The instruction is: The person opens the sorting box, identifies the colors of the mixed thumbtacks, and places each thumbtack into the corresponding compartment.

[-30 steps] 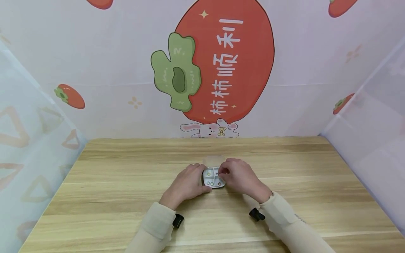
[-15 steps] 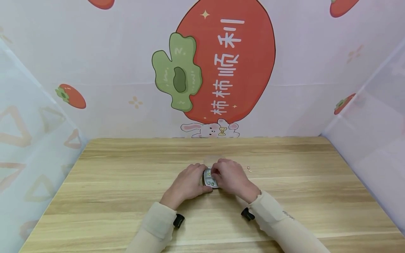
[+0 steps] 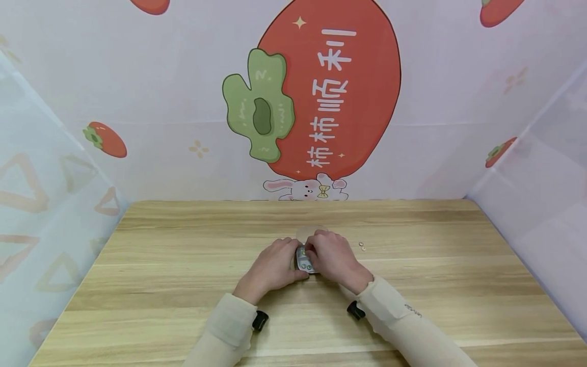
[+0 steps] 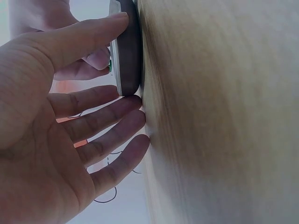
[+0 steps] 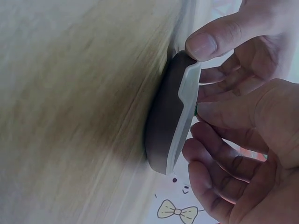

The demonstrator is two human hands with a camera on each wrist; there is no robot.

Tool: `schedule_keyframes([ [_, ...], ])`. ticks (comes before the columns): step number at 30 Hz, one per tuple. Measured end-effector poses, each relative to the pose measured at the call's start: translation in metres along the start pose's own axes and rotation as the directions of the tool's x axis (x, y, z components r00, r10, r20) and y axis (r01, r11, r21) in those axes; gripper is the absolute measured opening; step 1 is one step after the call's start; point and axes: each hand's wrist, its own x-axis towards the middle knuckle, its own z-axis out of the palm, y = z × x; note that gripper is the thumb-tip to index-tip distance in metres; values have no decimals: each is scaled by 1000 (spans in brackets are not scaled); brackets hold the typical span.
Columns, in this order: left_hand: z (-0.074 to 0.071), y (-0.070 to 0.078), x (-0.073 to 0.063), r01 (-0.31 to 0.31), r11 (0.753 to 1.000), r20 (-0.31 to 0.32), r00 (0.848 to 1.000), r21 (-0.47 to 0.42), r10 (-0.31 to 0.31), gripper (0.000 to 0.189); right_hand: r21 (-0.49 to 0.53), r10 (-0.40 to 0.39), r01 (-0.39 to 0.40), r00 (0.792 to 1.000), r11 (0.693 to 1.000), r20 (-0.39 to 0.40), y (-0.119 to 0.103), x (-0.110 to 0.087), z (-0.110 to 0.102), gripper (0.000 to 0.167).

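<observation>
A small dark-bodied pill box (image 5: 161, 116) with white compartments (image 3: 303, 260) lies on the table, its clear lid (image 3: 306, 233) folded back behind it. My left hand (image 3: 272, 267) holds it from the left, thumb at the near edge and fingers along the side. Over the compartments is my right hand (image 3: 334, 257), thumb and forefinger pinching a tiny green piece (image 5: 196, 110), mostly hidden by the fingertips. Small round ring-like pieces (image 3: 306, 266) sit in a near compartment. The right part of the box is hidden under my right hand.
Two tiny rings (image 3: 361, 244) lie on the wooden table (image 3: 183, 239) to the right of the box. A printed cloth wall (image 3: 160, 102) rises at the table's back edge, with further cloth on both sides.
My right hand has moved left, from the right compartments to the left ones. The two rings on the table have come into view. My left hand stays at the box.
</observation>
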Motion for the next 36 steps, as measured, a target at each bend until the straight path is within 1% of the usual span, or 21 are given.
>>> schedule_keyframes([
  [16,1,0,0,-8,1000,-3,1000,8,8,52,-57,-13,13,1000,998,-9,0,2,4,7],
  [24,1,-1,1,-5,1000,-1,1000,4,5,52,-51,2,-2,1000,999,0,-1,1,2,3],
  [36,0,0,0,14,1000,8,1000,5,-14,54,-41,19,-19,1000,999,-1,-1,-4,-2,4],
])
